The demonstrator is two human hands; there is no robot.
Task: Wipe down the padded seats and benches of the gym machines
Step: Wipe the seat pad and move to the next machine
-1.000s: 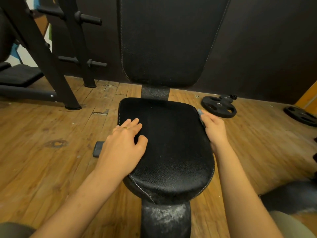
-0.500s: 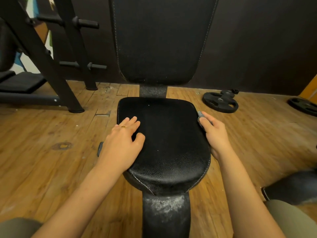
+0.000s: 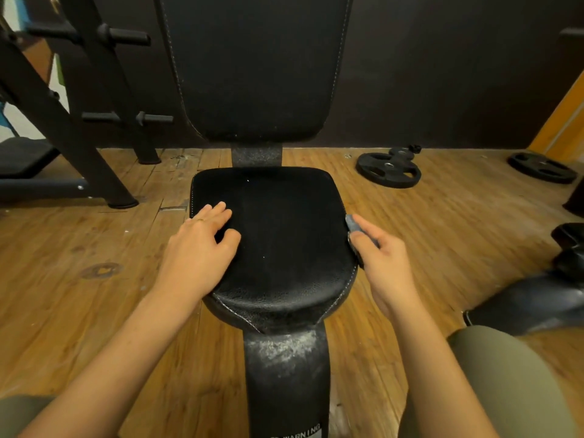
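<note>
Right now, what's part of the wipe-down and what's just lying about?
Job: seat pad, back pad, grey cloth held by the right hand at the seat's edge, left hand resting on the seat.
Lying about: near weight plate, far weight plate, black rack.

Bare forearms, thin ring on the left hand, olive-green trousers.
</note>
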